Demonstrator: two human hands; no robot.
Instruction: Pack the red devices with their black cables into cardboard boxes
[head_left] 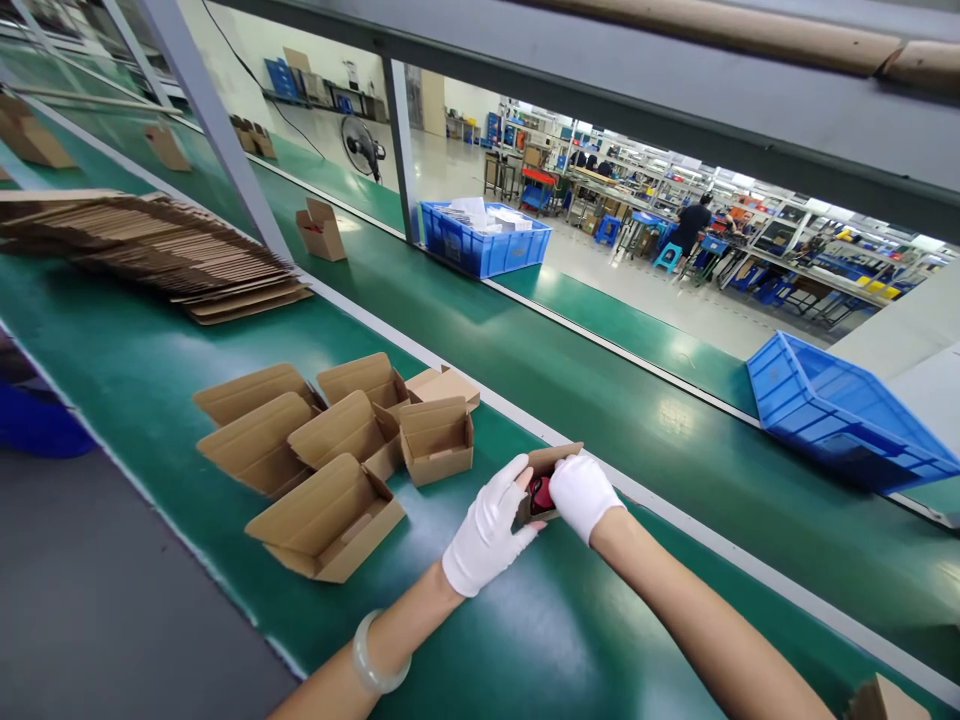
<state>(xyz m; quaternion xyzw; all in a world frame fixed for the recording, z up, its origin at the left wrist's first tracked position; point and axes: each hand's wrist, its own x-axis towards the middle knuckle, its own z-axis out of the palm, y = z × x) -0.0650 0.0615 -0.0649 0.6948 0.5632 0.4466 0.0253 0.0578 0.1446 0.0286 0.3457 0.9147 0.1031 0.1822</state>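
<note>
Both my hands wear white gloves. My left hand (487, 530) and my right hand (581, 495) together hold a small open cardboard box (551, 460) just above the green belt (600, 420). A red object (538, 495) sits between my fingers, partly inside the box; its shape is mostly hidden. A pale bangle (379, 660) circles my left wrist. To the left of my hands stands a cluster of several open cardboard boxes (337, 460) with lids up.
A stack of flat cardboard blanks (157, 250) lies far left. One open box (321, 230) stands farther up the belt. Blue crates sit at the back (484, 240) and at the right (840, 410). A person (690, 225) works at distant benches.
</note>
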